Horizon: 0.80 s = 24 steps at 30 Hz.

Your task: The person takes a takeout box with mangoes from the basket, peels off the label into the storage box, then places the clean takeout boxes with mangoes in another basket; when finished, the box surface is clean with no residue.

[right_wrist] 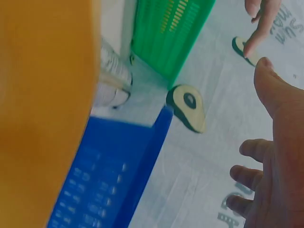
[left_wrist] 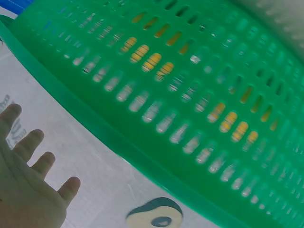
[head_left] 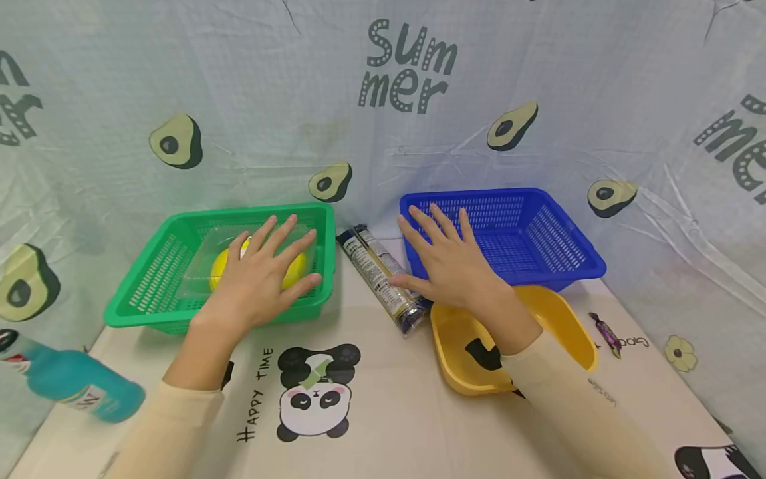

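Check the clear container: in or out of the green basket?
In. Head view shows the clear container within the green basket; left wrist view shows yellow contents through its slots.

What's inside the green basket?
Inside the green basket is a clear plastic container, with something yellow and rounded showing through it. The left hand hides the middle in the head view, so I can't see what's there.

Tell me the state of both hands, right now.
Left hand: open, fingers spread, holding nothing; it overlaps the green basket in the head view.
Right hand: open, fingers spread, holding nothing.
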### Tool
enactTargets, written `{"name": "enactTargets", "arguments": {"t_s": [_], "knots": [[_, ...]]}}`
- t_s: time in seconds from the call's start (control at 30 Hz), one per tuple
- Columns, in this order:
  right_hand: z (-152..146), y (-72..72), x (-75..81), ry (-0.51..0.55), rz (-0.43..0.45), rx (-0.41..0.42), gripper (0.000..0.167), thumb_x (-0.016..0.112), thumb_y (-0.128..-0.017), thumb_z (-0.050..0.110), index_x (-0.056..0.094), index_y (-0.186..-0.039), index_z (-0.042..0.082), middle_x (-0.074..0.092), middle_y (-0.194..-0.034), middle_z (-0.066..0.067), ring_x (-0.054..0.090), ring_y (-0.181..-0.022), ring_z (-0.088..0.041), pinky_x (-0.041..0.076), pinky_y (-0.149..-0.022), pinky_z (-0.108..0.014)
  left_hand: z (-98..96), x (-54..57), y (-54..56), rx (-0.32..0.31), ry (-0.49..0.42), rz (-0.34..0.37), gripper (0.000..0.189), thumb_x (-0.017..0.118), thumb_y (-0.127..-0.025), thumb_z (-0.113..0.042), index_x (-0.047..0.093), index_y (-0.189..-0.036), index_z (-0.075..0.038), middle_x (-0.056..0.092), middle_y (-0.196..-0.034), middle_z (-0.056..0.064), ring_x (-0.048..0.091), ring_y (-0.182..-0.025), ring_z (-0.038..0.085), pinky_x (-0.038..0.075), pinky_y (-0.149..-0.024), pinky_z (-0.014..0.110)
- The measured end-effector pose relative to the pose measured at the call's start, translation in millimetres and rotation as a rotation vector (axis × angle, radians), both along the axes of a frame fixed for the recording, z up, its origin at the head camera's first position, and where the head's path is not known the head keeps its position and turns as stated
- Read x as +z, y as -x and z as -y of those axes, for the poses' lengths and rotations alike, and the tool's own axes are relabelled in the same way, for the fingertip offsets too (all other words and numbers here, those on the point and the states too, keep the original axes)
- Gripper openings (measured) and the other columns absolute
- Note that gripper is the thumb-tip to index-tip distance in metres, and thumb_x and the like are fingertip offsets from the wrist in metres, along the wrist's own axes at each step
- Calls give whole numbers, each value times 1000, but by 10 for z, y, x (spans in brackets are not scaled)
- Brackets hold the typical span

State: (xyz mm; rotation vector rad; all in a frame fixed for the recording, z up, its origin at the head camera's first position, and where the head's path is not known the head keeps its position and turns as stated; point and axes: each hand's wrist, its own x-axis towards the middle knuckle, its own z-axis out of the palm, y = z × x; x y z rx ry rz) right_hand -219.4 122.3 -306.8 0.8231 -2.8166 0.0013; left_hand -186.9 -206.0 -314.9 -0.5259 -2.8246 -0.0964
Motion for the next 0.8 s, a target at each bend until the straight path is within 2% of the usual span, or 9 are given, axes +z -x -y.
{"name": "enactTargets", "arguments": {"t_s": [0.1, 0.27, 0.47, 0.6, 0.8], "knots": [[115, 2, -34, -7, 0, 22, 95, 41, -95, 79, 14, -167, 24, 9, -174, -5, 4, -159, -35, -4, -122, -67, 73, -25, -10, 24, -11, 14, 72, 53, -100, -62, 34, -162, -30, 21, -171, 7, 15, -157, 37, 16, -119, 66], [311, 3, -83, -9, 25, 63, 94, 42, -95, 78, 12, -167, 25, 11, -173, -5, 3, -159, -34, -5, -122, -67, 205, -62, -28, 54, -37, 30, 71, 53, -101, -61, 36, -161, -28, 23, -170, 9, 18, -155, 40, 18, -116, 67], [535, 11, -106, -10, 50, 87, 95, 39, -95, 80, 9, -167, 27, 9, -174, -4, 5, -159, -33, -4, -123, -65, 333, -82, -16, 88, -67, 50, 74, 49, -100, -65, 35, -161, -25, 23, -170, 11, 19, -153, 43, 18, -114, 71], [661, 4, -135, 3, 65, 104, 95, 40, -95, 79, 9, -167, 26, 10, -173, -4, 7, -159, -33, 2, -124, -63, 424, -82, -7, 116, -91, 73, 76, 48, -100, -67, 34, -162, -24, 21, -170, 12, 17, -153, 45, 16, -113, 73], [831, 23, -178, 71, 123, 164, 94, 45, -95, 77, 11, -167, 27, 13, -173, -5, 12, -159, -33, 12, -124, -63, 669, -81, -2, 168, -130, 97, 78, 51, -101, -64, 28, -164, -24, 17, -171, 15, 14, -152, 50, 16, -108, 78]]}}
